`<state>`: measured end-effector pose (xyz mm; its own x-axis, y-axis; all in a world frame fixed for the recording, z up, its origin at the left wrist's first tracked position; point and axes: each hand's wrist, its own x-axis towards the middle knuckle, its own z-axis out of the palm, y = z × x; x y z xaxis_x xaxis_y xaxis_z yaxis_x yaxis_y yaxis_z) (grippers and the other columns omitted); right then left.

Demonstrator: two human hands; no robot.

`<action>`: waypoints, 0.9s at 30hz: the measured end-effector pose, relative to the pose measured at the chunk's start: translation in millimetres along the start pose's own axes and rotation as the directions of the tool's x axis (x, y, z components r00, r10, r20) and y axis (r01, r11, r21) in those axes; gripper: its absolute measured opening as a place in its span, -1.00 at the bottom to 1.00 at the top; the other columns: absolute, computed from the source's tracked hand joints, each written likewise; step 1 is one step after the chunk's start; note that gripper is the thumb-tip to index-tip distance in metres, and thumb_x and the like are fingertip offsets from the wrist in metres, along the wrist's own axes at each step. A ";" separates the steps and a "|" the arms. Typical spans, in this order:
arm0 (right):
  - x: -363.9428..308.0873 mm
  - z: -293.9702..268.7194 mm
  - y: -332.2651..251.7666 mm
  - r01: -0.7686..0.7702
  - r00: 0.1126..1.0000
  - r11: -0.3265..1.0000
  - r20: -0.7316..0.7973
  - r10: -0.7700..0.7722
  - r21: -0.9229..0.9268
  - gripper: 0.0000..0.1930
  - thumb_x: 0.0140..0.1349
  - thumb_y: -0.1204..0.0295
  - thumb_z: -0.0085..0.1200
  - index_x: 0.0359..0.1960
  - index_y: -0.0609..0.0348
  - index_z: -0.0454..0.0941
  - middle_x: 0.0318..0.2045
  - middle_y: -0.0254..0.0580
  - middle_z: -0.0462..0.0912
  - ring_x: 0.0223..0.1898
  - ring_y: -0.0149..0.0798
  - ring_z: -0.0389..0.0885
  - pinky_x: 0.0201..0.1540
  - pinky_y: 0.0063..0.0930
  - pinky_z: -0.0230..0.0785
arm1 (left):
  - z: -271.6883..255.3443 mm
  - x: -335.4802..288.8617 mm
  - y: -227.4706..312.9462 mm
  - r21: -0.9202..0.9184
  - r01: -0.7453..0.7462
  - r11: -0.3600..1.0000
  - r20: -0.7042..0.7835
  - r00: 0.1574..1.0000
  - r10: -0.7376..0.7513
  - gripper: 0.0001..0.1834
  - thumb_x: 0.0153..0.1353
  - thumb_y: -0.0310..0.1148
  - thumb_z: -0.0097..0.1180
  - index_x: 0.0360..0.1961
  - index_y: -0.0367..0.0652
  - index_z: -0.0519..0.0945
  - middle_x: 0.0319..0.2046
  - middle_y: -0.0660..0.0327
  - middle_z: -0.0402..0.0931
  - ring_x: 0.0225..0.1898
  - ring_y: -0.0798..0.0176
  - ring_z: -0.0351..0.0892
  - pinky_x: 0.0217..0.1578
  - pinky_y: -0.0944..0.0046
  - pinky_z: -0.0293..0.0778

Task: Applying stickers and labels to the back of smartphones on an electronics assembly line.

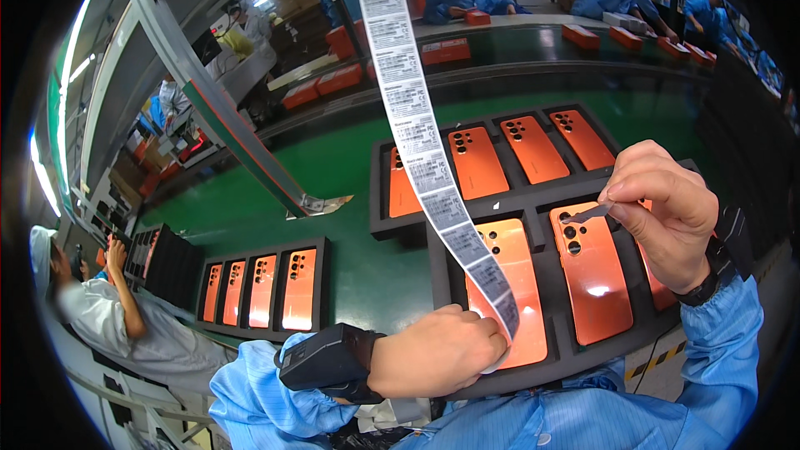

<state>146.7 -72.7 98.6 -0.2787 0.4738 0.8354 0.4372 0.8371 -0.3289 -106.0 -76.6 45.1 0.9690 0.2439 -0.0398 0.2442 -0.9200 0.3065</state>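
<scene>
The left hand (437,350), fingers curled, grips the lower end of the label strip (413,121), which slants down rightward from the top edge. The right hand (665,210) pinches a grey label (588,214), its long axis pointing left over an orange smartphone (596,300).

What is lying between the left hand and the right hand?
In the head view, two orange phones in a black tray lie between the left hand and right hand; the label strip partly covers one.
</scene>
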 end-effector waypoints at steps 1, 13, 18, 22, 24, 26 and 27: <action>-0.5 -0.2 1.2 -0.006 1.000 1.000 0.001 0.006 0.019 -0.83 -0.16 0.65 0.22 -0.46 0.26 0.55 -0.53 -0.23 0.59 -0.41 -0.27 0.49 -0.35 -0.47 0.33 | -4.8 0.6 4.8 0.048 0.000 0.999 -0.029 1.000 0.001 -0.74 -0.15 -0.43 0.11 -0.37 -0.30 0.45 -0.44 0.13 0.46 -0.36 0.13 0.51 -0.32 0.21 0.41; -20.6 -2.2 8.8 -0.167 0.985 0.943 0.018 0.169 0.288 -0.89 0.01 0.66 0.12 -0.39 0.31 0.51 -0.49 -0.17 0.56 -0.43 -0.35 0.50 -0.36 -0.54 0.34 | -9.8 5.0 23.5 0.214 -0.008 0.977 0.100 0.995 -0.014 -0.79 -0.03 -0.44 -0.03 -0.32 -0.28 0.43 -0.40 0.15 0.43 -0.35 0.14 0.51 -0.36 0.25 0.42; -20.7 -9.8 6.3 -0.327 0.943 0.798 0.118 0.312 0.507 -0.91 0.04 0.65 0.11 -0.38 0.35 0.50 -0.48 -0.15 0.54 -0.45 -0.43 0.52 -0.40 -0.63 0.38 | -1.0 10.6 1.3 0.134 -0.081 0.988 0.029 0.997 0.078 -0.81 -0.03 -0.45 -0.04 -0.33 -0.25 0.45 -0.42 0.14 0.45 -0.37 0.11 0.52 -0.38 0.21 0.44; -18.3 -13.8 5.4 -0.627 0.776 0.535 0.512 0.368 0.566 -0.87 0.00 0.64 0.17 -0.37 0.34 0.56 -0.45 -0.21 0.59 -0.45 -0.48 0.54 -0.41 -0.64 0.39 | -16.1 32.8 -39.7 0.258 0.084 0.962 -0.178 0.983 -0.039 -0.74 -0.21 -0.45 0.14 -0.40 -0.20 0.43 -0.47 0.08 0.43 -0.40 -0.01 0.49 -0.41 0.10 0.43; -25.5 -4.6 8.1 -0.662 0.728 0.566 0.603 0.328 0.492 -0.87 0.04 0.59 0.16 -0.34 0.31 0.57 -0.44 -0.27 0.60 -0.41 -0.52 0.53 -0.35 -0.66 0.39 | -14.8 47.8 -65.2 0.127 0.208 0.970 -0.432 0.892 -0.134 -0.75 -0.20 -0.57 0.08 -0.39 -0.22 0.42 -0.45 0.02 0.41 -0.39 -0.11 0.45 -0.40 0.06 0.40; -25.1 9.3 5.1 -0.752 0.614 0.521 0.716 0.332 0.404 -0.89 0.11 0.54 0.13 -0.33 0.31 0.56 -0.44 -0.30 0.59 -0.40 -0.53 0.52 -0.30 -0.67 0.38 | -10.6 51.4 -87.2 -0.074 0.352 0.933 -0.523 0.783 -0.336 -0.85 -0.09 -0.63 -0.02 -0.41 -0.27 0.41 -0.48 -0.06 0.39 -0.39 -0.17 0.43 -0.39 0.07 0.38; -30.3 18.5 6.5 -0.753 0.613 0.512 0.723 0.319 0.412 -0.87 0.14 0.50 0.10 -0.31 0.33 0.55 -0.44 -0.30 0.59 -0.40 -0.53 0.52 -0.31 -0.66 0.37 | -12.0 53.2 -93.8 -0.099 0.341 0.935 -0.556 0.760 -0.336 -0.86 -0.04 -0.62 -0.03 -0.38 -0.29 0.42 -0.49 -0.02 0.42 -0.41 -0.07 0.46 -0.38 0.13 0.39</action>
<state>142.2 -76.5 63.0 -0.6496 0.7552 0.0884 0.0811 0.1844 -0.9795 -77.8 26.3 25.7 0.6336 0.6652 0.3951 0.5550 -0.7466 0.3668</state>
